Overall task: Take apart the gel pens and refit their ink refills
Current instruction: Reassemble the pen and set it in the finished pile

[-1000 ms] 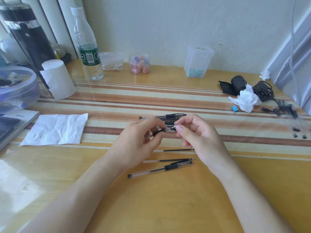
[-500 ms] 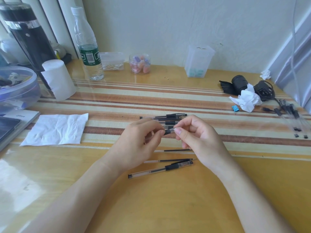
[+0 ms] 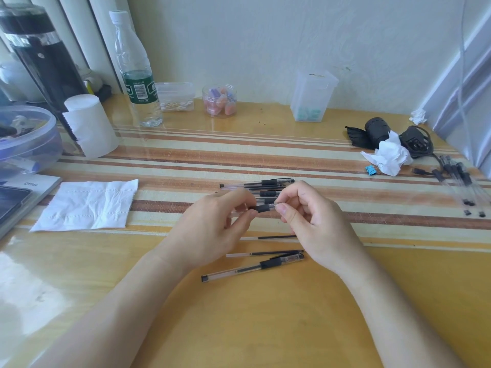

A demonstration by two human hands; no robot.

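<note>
A clear gel pen with a black grip (image 3: 264, 207) is held level above the striped mat, between both hands. My left hand (image 3: 212, 229) pinches its barrel from the left. My right hand (image 3: 316, 221) pinches its tip end from the right. Behind the hands lie a few more gel pens (image 3: 257, 184) in a small pile. In front of the hands rest a loose ink refill (image 3: 276, 237), a second refill (image 3: 263, 253) and a capped gel pen (image 3: 252, 267).
A white napkin (image 3: 85, 205) lies at the left, and a paper roll (image 3: 90, 126) and a water bottle (image 3: 136, 70) stand behind it. Clear pen barrels (image 3: 462, 181) lie at the right edge near a crumpled tissue (image 3: 388, 155) and black cables (image 3: 417, 142).
My hands have closed in on the pen. The bare tip seen a second ago between my fingers is now covered by my right thumb and forefinger.
</note>
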